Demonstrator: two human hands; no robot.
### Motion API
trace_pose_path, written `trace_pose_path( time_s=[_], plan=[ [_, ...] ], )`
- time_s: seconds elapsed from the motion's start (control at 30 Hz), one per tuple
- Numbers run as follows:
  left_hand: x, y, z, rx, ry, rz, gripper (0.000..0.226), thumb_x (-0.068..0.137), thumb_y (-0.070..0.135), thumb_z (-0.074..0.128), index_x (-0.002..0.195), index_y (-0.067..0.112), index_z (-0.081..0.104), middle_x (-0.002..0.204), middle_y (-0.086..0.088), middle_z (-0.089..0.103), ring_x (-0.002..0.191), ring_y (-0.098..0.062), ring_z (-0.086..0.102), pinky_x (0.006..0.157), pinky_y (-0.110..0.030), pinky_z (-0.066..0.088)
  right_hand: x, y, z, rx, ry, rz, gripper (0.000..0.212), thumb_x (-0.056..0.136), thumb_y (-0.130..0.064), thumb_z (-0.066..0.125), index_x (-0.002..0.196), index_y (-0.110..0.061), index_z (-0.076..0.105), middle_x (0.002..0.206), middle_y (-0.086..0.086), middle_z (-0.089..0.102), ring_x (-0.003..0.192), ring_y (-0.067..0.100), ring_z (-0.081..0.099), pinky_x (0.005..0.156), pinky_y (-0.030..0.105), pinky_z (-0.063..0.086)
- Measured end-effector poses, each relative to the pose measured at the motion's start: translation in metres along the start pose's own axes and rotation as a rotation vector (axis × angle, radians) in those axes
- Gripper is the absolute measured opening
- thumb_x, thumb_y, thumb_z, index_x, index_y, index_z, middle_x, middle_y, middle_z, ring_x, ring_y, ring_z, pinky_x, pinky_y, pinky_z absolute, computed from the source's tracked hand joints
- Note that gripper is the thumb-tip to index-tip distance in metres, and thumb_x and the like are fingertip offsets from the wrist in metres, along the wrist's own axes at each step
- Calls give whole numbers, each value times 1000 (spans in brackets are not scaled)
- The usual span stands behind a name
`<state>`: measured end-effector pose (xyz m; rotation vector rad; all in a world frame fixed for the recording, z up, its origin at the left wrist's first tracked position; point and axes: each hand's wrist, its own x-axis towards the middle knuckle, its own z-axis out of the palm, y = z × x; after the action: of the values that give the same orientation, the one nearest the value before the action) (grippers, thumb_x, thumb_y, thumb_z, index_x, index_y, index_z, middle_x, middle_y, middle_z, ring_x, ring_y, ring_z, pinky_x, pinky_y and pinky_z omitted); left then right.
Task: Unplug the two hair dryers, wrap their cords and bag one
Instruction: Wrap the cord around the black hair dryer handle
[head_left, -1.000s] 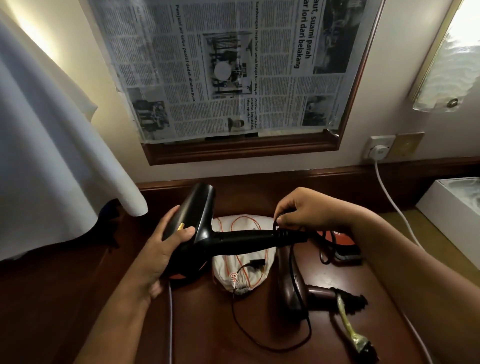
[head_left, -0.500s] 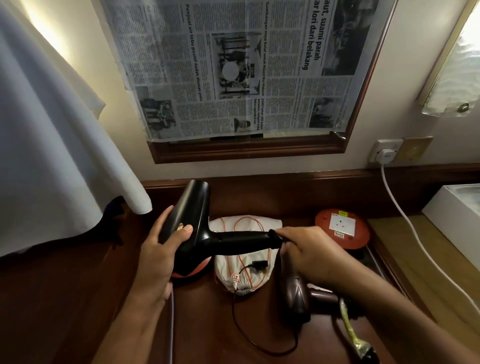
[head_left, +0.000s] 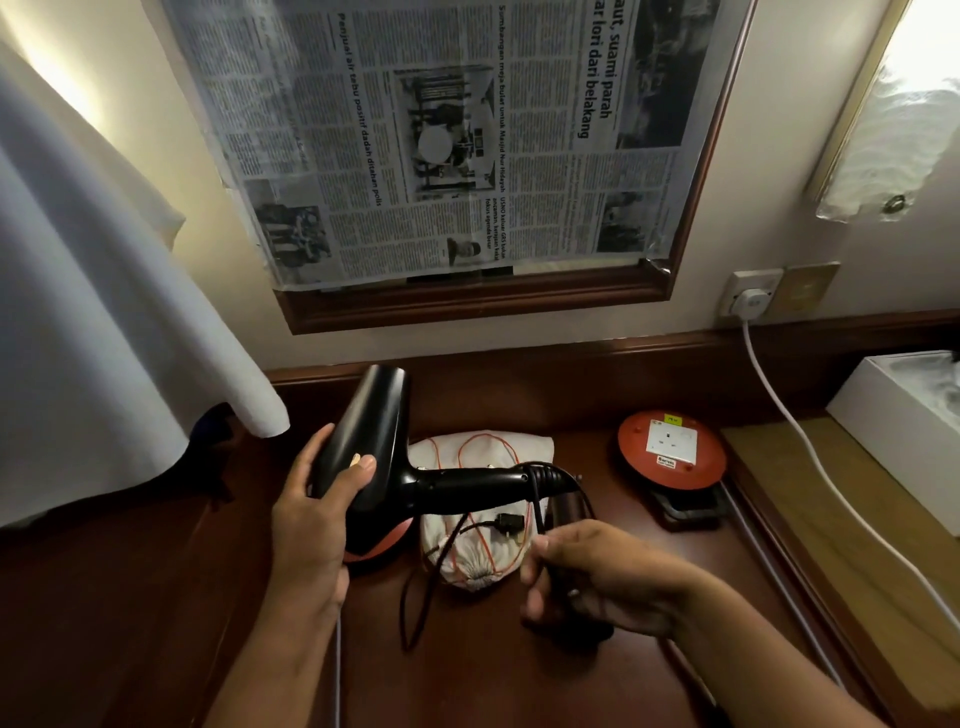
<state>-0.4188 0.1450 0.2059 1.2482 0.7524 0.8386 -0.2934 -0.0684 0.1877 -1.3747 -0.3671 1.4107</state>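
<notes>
- Black hair dryer (head_left: 379, 457) held off the table by the left hand (head_left: 317, 514), fingers and thumb wrapped round the barrel.
- Barrel tilts up toward the back edge of the table; the handle (head_left: 467, 486) runs level and points right, toward the right hand (head_left: 602, 577).
- Cord (head_left: 540, 499) leaves the handle's right end, bends over and drops straight down into the right hand, which sits just below and slightly right of that end.
- Right fingers are curled, thumb and forefinger pinching the cord. They also cover a dark object below; can't tell whether the hand grips it too.
- Key relation: the handle's long axis runs left-right and the cord crosses it at right angles near the tip. Judgement: the next loop goes round the handle, right hand carrying the cord, left hand holding the dryer steady. Right hand is the nearer one to the free cord.
- More slack lies on the table in a loop (head_left: 415, 597) toward the front edge; a black plug (head_left: 506, 522) rests on the white drawstring bag (head_left: 483, 551), so this dryer looks unplugged.
- The bag sits mid-table behind and under the handle, mouth cinched and facing the front edge.
- A red round extension reel (head_left: 670, 452) sits toward the back right of the table, well apart from both hands.
- Risk, judgement: the slack could snag the bag's orange string (head_left: 488, 441) while winding.
</notes>
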Motion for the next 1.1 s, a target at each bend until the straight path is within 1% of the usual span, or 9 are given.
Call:
trace_pose_path(
  time_s=[0.1,0.2,0.27,0.5,0.67,0.77,0.9,1.0,1.1],
  plan=[
    [3,1,-1,2,-14,-14,45,80,10,70,110,42,61,114,-7,64,99,-29,66,88,-45,53,1,3,2,1,-7,-15,30,101,-20,38,93,0,60,79,20,66,89,31,57,77,30,49],
    [8,5,-7,27,-59,-36,44,80,11,70,110,43,61,113,-7,64,97,-29,66,88,-47,53,-1,0,5,-295,57,12,30,103,-23,36,96,-4,58,82,15,66,60,10,55,55,15,43],
    [13,10,-15,38,-76,-52,42,80,14,69,109,44,63,113,-7,64,96,-31,66,84,-47,54,-5,-7,4,-591,125,0,30,102,-29,38,90,-12,59,82,10,65,51,4,50,52,14,40],
    [20,18,-43,-54,-85,-121,60,69,21,69,128,29,57,117,-14,64,93,-31,66,65,-35,53,-12,-40,10,-1282,236,-136,42,95,-49,41,72,-18,57,73,-5,58,75,14,57,76,34,47],
    [9,16,-45,-162,33,-32,49,79,12,66,125,28,61,118,-12,66,90,-24,67,66,-34,57,-12,-43,36,-1366,309,-176,47,97,-52,36,66,-18,46,66,-3,45,71,19,45,64,29,34],
    [6,19,-45,-210,64,-6,45,82,12,64,123,30,62,115,-10,67,91,-25,67,68,-35,56,-7,-34,48,-1184,359,-257,40,100,-44,35,82,-11,52,67,1,49,70,26,52,61,31,38],
    [9,24,-40,-257,90,-5,46,83,14,64,125,31,60,118,-10,65,98,-29,66,71,-38,55,6,-16,52,-391,163,-233,32,101,-33,39,86,-10,55,49,8,53,51,28,60,51,27,45],
    [15,26,-38,-279,69,-16,48,83,17,65,128,28,57,120,-12,64,100,-31,65,69,-36,54,5,-15,56,-75,-4,-179,40,97,-39,43,85,-7,63,61,14,59,61,28,63,59,31,50],
    [22,30,-37,-280,26,-22,48,79,21,68,126,29,59,121,-14,64,103,-33,64,74,-40,54,12,-11,61,64,-32,-233,38,94,-36,50,81,-5,68,71,18,65,82,32,65,78,39,49]
  ],
)
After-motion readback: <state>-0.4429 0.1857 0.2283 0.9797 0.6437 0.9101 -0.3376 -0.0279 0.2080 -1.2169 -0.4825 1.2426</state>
